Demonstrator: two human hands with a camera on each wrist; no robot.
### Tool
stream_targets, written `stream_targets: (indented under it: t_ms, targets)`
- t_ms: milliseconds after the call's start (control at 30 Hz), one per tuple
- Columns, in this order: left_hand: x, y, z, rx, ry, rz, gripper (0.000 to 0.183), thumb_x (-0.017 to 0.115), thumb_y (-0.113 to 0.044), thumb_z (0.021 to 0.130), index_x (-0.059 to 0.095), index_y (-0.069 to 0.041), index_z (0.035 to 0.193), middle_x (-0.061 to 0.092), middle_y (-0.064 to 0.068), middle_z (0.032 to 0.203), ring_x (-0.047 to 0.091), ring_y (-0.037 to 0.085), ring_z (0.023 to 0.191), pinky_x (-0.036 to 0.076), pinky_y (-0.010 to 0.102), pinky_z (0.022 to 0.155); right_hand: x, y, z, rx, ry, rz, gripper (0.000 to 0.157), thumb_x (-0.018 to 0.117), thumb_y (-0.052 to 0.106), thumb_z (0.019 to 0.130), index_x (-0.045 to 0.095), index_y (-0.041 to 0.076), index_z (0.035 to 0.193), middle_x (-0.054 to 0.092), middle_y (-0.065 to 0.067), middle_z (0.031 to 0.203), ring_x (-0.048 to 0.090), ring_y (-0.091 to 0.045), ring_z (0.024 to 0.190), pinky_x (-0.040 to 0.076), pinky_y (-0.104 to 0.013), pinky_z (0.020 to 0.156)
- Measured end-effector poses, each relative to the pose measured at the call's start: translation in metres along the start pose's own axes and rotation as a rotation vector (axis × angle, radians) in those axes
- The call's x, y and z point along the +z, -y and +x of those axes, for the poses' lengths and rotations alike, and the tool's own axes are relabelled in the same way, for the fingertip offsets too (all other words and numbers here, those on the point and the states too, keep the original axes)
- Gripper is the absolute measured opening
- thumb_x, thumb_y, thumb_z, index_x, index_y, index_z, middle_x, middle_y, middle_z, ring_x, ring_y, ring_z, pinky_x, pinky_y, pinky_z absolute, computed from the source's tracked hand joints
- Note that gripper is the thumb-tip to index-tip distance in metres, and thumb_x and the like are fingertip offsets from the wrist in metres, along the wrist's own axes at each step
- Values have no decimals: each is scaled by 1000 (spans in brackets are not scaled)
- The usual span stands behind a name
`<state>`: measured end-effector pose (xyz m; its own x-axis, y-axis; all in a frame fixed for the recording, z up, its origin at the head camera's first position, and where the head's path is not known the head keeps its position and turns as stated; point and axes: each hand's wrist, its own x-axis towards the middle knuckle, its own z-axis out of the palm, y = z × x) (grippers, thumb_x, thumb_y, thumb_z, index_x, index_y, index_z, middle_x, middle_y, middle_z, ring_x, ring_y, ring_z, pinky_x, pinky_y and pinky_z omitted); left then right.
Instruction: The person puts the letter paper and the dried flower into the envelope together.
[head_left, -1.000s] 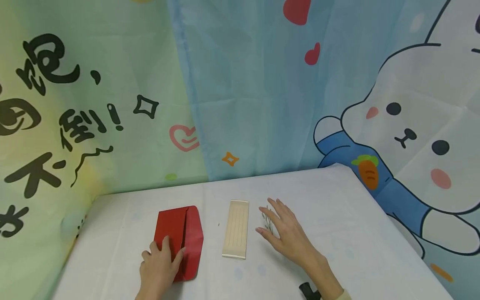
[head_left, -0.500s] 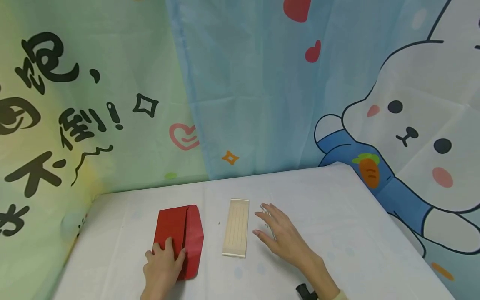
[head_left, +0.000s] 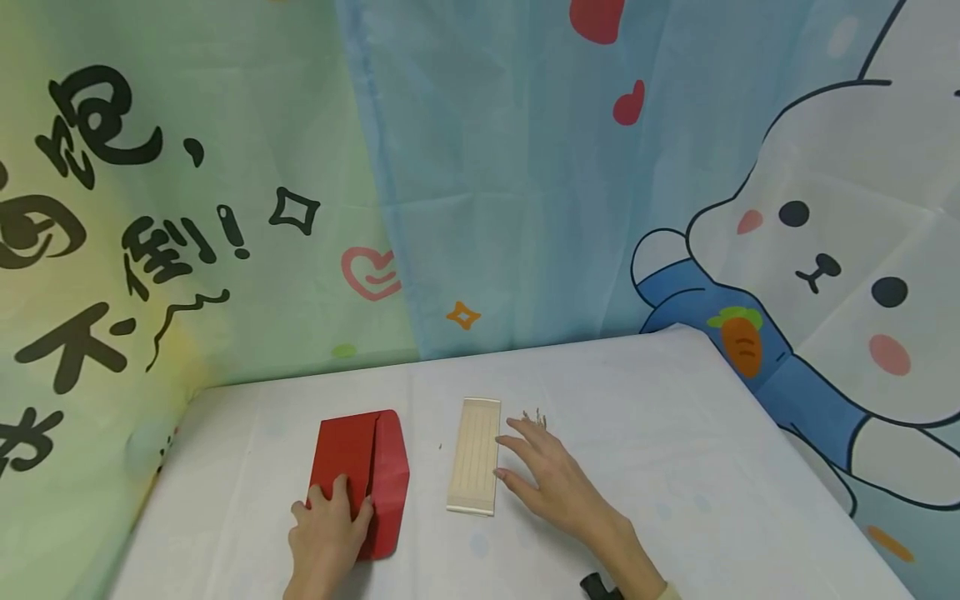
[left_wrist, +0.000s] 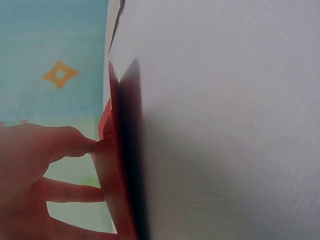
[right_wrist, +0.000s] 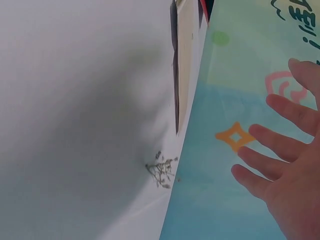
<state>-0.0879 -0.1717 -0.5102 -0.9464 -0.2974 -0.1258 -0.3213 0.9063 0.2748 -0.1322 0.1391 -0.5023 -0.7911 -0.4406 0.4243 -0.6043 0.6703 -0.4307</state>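
Observation:
A red envelope (head_left: 341, 454) with its flap open to the right lies on the white cloth. My left hand (head_left: 330, 533) rests on its lower part, fingertips spread over the face and thumb near the flap's fold. In the left wrist view, the fingertips touch the envelope (left_wrist: 112, 175) from above. My right hand (head_left: 555, 487), fingers spread and holding nothing, is over the cloth just right of a beige, lengthwise-lined strip (head_left: 474, 458). A small dried sprig (right_wrist: 162, 172) lies on the cloth, partly hidden behind the right hand in the head view.
The white cloth (head_left: 637, 400) covers a table that ends at a printed curtain (head_left: 480, 208) behind and at the sides. A black object (head_left: 597, 587) shows at the bottom edge beside the right forearm. A tiny dark speck (head_left: 440, 447) lies between envelope and strip.
My right hand has moved left and slightly down, toward the beige strip, uncovering the sprig's top above it. The left hand has stayed on the envelope, shifting only slightly.

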Motion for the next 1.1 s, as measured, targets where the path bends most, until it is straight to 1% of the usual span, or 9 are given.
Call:
stream_targets:
  t_ms: [267, 400, 633, 767, 900, 1100]
  targets:
    - [0, 2, 0, 9, -2, -5, 57, 71, -32, 92, 54, 5, 133, 50, 35, 110, 49, 50, 95, 56, 59, 70, 9, 9, 2, -10, 29, 4, 38, 77, 26, 94, 68, 11, 127, 59, -14, 143, 54, -39, 136, 47, -56, 107]
    - [1, 1, 0, 11, -5, -1, 58, 71, -32, 92, 54, 5, 133, 50, 35, 111, 49, 50, 95, 57, 60, 71, 15, 14, 3, -33, 41, 20, 36, 76, 25, 94, 68, 10, 126, 60, -15, 141, 56, -39, 134, 49, -55, 106]
    - [3, 1, 1, 6, -2, 5, 60, 73, -32, 91, 54, 5, 133, 50, 35, 112, 49, 51, 97, 57, 61, 73, 24, 22, 6, -76, 43, 27, 37, 75, 23, 94, 67, 10, 127, 62, -13, 138, 59, -33, 131, 52, -49, 104]
    - [3, 1, 0, 7, -3, 9, 60, 74, -31, 90, 55, 5, 133, 51, 34, 112, 48, 51, 98, 58, 60, 74, 29, 26, 9, -98, 51, 25, 36, 75, 22, 95, 67, 9, 127, 62, -13, 137, 59, -33, 130, 52, -49, 102]
    - [2, 0, 0, -1, 1, 22, 61, 74, -32, 89, 55, 4, 134, 51, 34, 113, 48, 51, 99, 58, 59, 75, 34, 31, 11, -107, 62, 34, 34, 74, 21, 95, 67, 8, 126, 63, -13, 136, 60, -32, 129, 52, -48, 102]
    - [3, 1, 1, 9, -8, 38, 60, 74, -33, 90, 56, 5, 132, 51, 33, 109, 49, 50, 97, 58, 58, 72, 37, 37, 13, -103, 85, 41, 32, 74, 19, 95, 67, 8, 125, 64, -14, 134, 60, -30, 128, 52, -48, 102]
